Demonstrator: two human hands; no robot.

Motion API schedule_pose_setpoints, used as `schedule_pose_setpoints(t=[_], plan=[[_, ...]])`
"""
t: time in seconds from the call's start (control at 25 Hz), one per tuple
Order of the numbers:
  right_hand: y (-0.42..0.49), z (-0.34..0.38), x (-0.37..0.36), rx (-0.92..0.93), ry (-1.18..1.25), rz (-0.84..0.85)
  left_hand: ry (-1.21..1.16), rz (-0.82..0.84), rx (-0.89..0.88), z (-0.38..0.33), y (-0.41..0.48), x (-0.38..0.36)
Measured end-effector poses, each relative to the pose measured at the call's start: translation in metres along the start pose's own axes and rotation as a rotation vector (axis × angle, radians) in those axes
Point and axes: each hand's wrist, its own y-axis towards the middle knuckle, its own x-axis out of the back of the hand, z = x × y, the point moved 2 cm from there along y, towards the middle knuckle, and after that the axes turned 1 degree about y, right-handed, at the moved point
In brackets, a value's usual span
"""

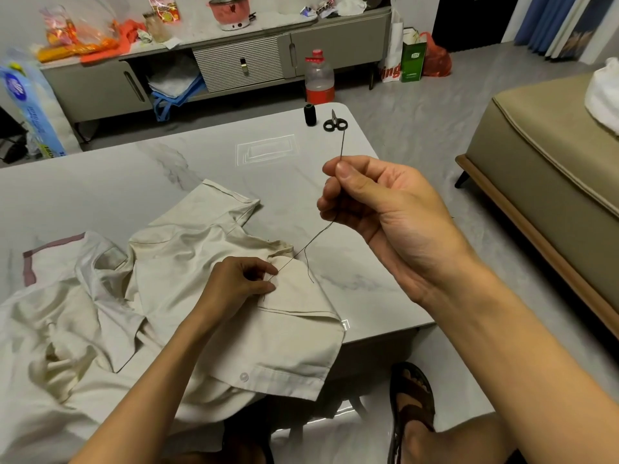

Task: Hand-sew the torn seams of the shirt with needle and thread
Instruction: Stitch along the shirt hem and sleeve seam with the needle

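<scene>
Marble-look grey table [134,169] in a living room, low cabinet [234,61] along the far wall, tan upholstered bench [552,162] off to the right.

Cream shirt [187,249] lies crumpled across the near-left part of the table, with one edge hanging over the near side. A clear button [244,377] shows near that hanging edge.

Left hand [241,279]: resting on the shirt, thumb and forefinger pinching a fold of fabric right where the thread goes in. Other fingers curled under.

Right hand [378,209]: raised above the table's right side, palm toward the camera, thumb pressed against curled fingers, pinching the needle [342,145]. The needle sticks up out of the pinch, roughly upright. Which end is up, can't tell.

Dark thread [301,252] runs taut from below the right hand diagonally down to the fabric at the left fingertips. A short loose tail hangs beside it over the shirt.

Far right corner of the table: black thread spool [310,114] standing upright, small black-handled scissors [335,123] lying just beside it, not touching.

Floor behind the table: clear plastic bottle [319,77] with a red cap and red label. Green paper bag [413,61] and red plastic bag [437,60] sit at the cabinet's right end. Pink cooker [229,11] on the cabinet top among bags and clutter.

Foot in a brown sandal [413,403] on the floor at the table's near right edge.
</scene>
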Motion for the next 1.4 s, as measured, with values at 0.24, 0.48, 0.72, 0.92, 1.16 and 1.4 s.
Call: schedule_pose_setpoints(t=[0.24, 0.48, 0.72, 0.92, 1.16, 1.4], plan=[[0.012, -0.028, 0.012, 0.000, -0.333, -0.009, -0.055, 0.011, -0.012, -0.006, -0.003, 0.005], [0.024, -0.068, 0.023, -0.081, -0.688, 0.000, -0.173, 0.076, 0.017, -0.009, -0.007, 0.009], [0.029, -0.109, 0.017, -0.046, -1.172, 0.227, -0.304, 0.106, 0.058, -0.008, -0.009, 0.016], [0.035, -0.119, 0.011, -0.025, -1.221, 0.320, -0.393, 0.143, 0.084, -0.009, -0.009, 0.020], [0.037, -0.124, 0.009, -0.022, -1.230, 0.323, -0.403, 0.165, 0.073, -0.013, -0.009, 0.021], [0.038, -0.124, 0.009, -0.034, -1.223, 0.329, -0.378, 0.165, 0.075, -0.014, -0.009, 0.021]])
